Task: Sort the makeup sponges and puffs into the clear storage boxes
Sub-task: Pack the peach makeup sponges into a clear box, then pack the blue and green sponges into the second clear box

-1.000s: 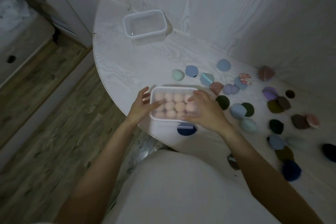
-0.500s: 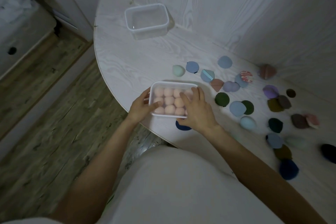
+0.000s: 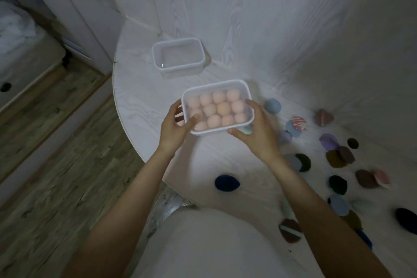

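Partly hidden, both hands' fingers [image 3: 252, 106] gripping sponge box [image 3: 228, 84], right-side puffs [image 3: 372, 178] blurred

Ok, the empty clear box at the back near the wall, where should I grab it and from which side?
Probably by its two short end walls, under the thick rim, coming from above and the near side. The empty clear box stands upright and open, its long side facing you, with bare table around it. The left hand and right hand already hold the filled box that way.
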A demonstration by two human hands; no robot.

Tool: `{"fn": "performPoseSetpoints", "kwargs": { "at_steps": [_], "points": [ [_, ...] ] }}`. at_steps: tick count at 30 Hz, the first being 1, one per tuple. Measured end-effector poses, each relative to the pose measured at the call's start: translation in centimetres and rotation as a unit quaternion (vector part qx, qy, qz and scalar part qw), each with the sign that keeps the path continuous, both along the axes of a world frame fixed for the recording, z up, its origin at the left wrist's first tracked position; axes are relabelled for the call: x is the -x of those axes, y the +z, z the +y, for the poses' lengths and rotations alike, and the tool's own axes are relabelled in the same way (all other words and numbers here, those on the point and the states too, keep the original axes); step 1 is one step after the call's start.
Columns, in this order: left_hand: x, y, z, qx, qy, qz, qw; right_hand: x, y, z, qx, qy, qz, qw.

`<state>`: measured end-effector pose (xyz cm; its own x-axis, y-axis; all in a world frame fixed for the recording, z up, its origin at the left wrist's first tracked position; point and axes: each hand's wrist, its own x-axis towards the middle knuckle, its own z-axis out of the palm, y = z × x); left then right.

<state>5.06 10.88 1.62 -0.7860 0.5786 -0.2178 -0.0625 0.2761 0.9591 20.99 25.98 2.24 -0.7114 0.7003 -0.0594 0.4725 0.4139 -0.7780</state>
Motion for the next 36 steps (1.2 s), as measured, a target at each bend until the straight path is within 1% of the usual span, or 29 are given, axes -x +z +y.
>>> {"fn": "performPoseSetpoints", "kwargs": {
  "at_steps": [2,3,5,6,8,12,15,16,17,19,20,21,22,23,24,26,28,30,32,34,36],
  "points": [
    [1.6,0.4,2.7,-0.022,0.017,0.012,1.0,2.2,-0.1,2.6,0.048,-0.01,0.013,0.999],
    [2.5,0.3,4.2,-0.032,0.018,0.003,0.999,3.4,-0.1,4.1,0.065,-0.02,0.022,0.997],
    [4.0,0.0,6.7,-0.035,-0.006,-0.003,0.999,5.3,-0.3,6.5,0.064,-0.049,0.026,0.996],
    [4.7,-0.3,7.9,-0.029,-0.032,0.013,0.999,6.2,-0.4,7.5,0.052,-0.065,0.017,0.996],
    [6.0,-0.8,10.1,-0.009,-0.085,0.052,0.995,7.2,-0.8,8.7,0.028,-0.083,-0.013,0.996],
    [8.2,-3.3,12.8,0.073,-0.113,0.049,0.99,8.0,-2.1,9.5,-0.013,-0.081,-0.068,0.994],
    [8.9,-4.5,13.2,0.118,-0.123,0.055,0.984,7.8,-3.1,9.8,0.012,-0.066,-0.112,0.991],
    [8.9,-4.3,13.1,0.126,-0.126,0.075,0.981,7.6,-3.4,9.7,0.014,-0.068,-0.127,0.989],
    [8.9,-4.0,12.8,0.13,-0.122,0.111,0.978,7.5,-3.6,9.7,-0.008,-0.07,-0.134,0.988],
    [9.5,-3.6,11.6,0.107,-0.065,0.21,0.97,7.9,-3.3,9.1,-0.103,-0.055,-0.131,0.985],
    [10.0,-3.5,10.8,0.087,-0.011,0.251,0.964,8.5,-2.9,8.7,-0.142,-0.038,-0.105,0.984],
    [10.8,-3.5,9.9,0.071,0.053,0.276,0.957,9.6,-2.4,8.2,-0.156,-0.015,-0.073,0.985],
    [11.6,-3.5,9.1,0.061,0.117,0.276,0.952,10.8,-1.8,7.7,-0.149,0.008,-0.045,0.988],
    [12.6,-3.5,8.5,0.062,0.169,0.251,0.951,12.1,-1.2,7.2,-0.138,0.033,-0.022,0.99],
    [13.8,-3.6,8.1,0.074,0.2,0.206,0.955,13.8,-0.8,6.8,-0.124,0.059,-0.011,0.99],
    [16.0,-4.3,8.1,0.114,0.197,0.09,0.97,16.8,-0.2,6.6,-0.095,0.102,-0.031,0.99],
    [17.9,-5.1,8.3,0.136,0.167,-0.003,0.976,19.8,-0.6,7.2,-0.095,0.132,-0.106,0.981],
    [18.9,-5.8,8.5,0.13,0.155,-0.04,0.978,22.4,-1.3,8.0,-0.142,0.133,-0.212,0.958],
    [18.9,-5.9,8.7,0.09,0.167,-0.058,0.98,23.8,-1.8,8.6,-0.155,0.119,-0.276,0.941],
    [18.4,-5.6,8.5,0.032,0.186,-0.077,0.979,24.2,-2.0,8.4,-0.11,0.118,-0.267,0.95],
    [17.8,-4.8,7.7,-0.023,0.207,-0.09,0.974,23.8,-1.6,7.5,-0.078,0.096,-0.198,0.972]
  ]
}}
